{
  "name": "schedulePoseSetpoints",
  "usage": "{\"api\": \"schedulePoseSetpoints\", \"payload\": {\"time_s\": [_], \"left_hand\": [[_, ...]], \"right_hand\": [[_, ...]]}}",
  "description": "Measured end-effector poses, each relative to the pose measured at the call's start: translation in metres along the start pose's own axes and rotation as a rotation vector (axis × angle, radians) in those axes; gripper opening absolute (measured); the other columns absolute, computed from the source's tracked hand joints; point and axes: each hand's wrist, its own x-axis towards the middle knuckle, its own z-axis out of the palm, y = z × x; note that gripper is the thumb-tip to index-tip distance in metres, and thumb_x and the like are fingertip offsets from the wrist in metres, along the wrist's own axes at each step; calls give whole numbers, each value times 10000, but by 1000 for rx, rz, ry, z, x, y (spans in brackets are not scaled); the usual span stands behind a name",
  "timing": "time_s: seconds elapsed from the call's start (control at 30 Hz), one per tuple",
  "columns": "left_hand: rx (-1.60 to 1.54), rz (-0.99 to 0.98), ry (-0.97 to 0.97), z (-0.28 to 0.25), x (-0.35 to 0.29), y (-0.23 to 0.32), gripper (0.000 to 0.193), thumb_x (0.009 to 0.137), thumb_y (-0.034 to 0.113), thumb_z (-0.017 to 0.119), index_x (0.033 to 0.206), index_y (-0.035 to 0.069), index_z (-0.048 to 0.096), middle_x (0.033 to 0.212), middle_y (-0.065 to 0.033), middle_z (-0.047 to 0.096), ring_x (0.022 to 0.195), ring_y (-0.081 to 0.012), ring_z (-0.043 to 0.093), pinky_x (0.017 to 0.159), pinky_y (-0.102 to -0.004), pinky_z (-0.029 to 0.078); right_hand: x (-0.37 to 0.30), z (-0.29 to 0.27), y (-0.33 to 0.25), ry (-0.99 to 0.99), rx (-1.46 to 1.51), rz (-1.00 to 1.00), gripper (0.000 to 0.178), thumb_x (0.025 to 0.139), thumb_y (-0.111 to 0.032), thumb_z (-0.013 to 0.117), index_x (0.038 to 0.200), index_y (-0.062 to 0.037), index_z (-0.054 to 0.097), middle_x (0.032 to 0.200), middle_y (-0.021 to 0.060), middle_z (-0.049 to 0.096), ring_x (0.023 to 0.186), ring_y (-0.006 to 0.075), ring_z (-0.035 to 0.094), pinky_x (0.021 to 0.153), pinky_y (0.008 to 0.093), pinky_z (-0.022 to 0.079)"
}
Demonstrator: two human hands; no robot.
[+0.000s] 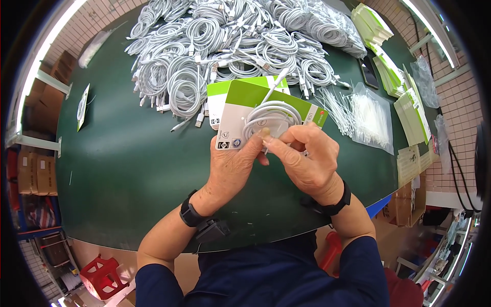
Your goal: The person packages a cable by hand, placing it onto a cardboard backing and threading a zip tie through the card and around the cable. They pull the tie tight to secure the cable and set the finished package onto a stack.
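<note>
My left hand holds a green-and-white packaging card from below, its thumb pressed on the front. A coil of white charging cable lies against the card's face, with one connector end sticking up past the top edge. At the coil's lower side, my right hand is closed, its thumb and forefinger pinched together beside my left thumb. What lies between those fingertips is too small to make out. Behind this card, a second green-and-white card shows at the left and top.
A large heap of coiled cables covers the far side of the green table. Loose white zip ties and a clear bag of ties lie right. Beyond are a phone and stacked cards. Another card lies far left.
</note>
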Motion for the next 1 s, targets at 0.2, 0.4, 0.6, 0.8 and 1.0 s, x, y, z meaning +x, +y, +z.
{"api": "schedulePoseSetpoints", "payload": {"time_s": [0.2, 0.4, 0.6, 0.8, 1.0], "left_hand": [[8, 66, 18, 2, 0, 3, 194, 969, 79, 705, 1114, -42, 664, 908, -78, 717, 657, -118, 654, 554, -252, 538], [-67, 111, 30, 2, -1, 10, 235, 961, 71, 712, 1151, -52, 650, 956, -98, 721, 682, -129, 662, 556, -263, 548], [-74, 127, 20, 0, 1, 13, 255, 959, 65, 712, 1174, -52, 643, 988, -107, 719, 694, -137, 664, 559, -268, 551], [-65, 107, -7, -1, 1, 12, 263, 958, 62, 711, 1184, -52, 642, 1003, -107, 722, 702, -136, 667, 562, -268, 553], [-47, 85, -4, -3, 2, 10, 254, 956, 60, 711, 1174, -54, 649, 1002, -107, 724, 705, -132, 668, 567, -266, 557]], "right_hand": [[3, 1, -7, 46, -8, -8, 406, 651, 32, 813, 1032, -106, 791, 993, 46, 695, 698, 177, 585, 588, 274, 516], [0, -2, -11, 70, 18, -21, 436, 666, 58, 838, 1060, -111, 761, 987, 36, 701, 746, 194, 622, 605, 285, 518], [-2, -4, -10, 67, 28, -23, 459, 680, 62, 857, 1085, -107, 720, 982, 43, 713, 744, 197, 638, 599, 286, 516], [-2, 2, -2, 135, 23, -70, 442, 647, -3, 840, 1066, -84, 727, 973, 36, 724, 698, 168, 634, 563, 273, 494], [-2, 2, 0, 135, 25, -65, 427, 644, -1, 838, 1047, -85, 725, 961, 34, 724, 683, 167, 632, 555, 274, 491]]}}
